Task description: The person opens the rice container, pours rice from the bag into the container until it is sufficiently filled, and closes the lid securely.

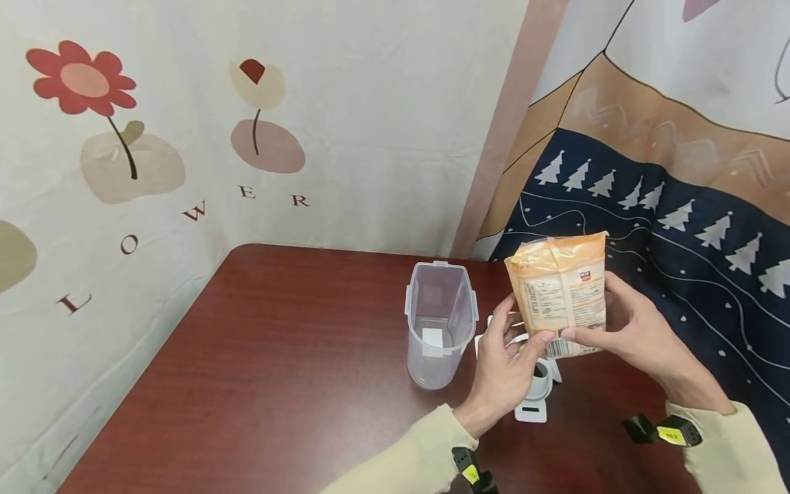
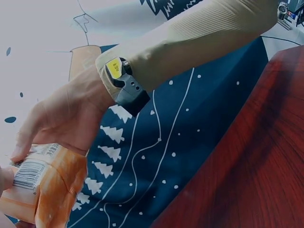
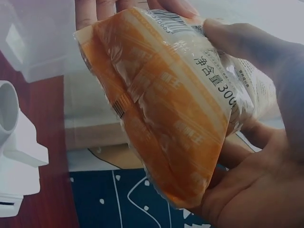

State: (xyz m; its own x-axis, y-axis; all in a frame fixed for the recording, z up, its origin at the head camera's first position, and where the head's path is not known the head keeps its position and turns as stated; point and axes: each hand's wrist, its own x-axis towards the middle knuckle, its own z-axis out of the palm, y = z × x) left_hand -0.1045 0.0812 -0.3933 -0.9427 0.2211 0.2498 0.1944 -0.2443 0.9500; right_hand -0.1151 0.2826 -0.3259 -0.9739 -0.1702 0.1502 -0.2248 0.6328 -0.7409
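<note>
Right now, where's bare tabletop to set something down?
Free: brown table left of the clear plastic bin, out to the table's left edge. Crowded: right of the bin; white device, plus left hand and right hand holding an orange barcoded packet.

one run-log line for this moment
left hand: holds orange package; right hand: holds same package; package: off table; clear container: upright on table; white device: on table, partly hidden

A bare left grip [image 1: 503, 367] and right grip [image 1: 644, 343] hold a crinkled, printed, orange-and-cream plastic packet [image 1: 558, 295] between them, partly hiding a white plastic device [image 1: 531, 413] on the reddish-brown wood-grained surface [image 1: 290, 357]. A tall, translucent, open-topped plastic container [image 1: 427, 372] stands near the left grip.
</note>
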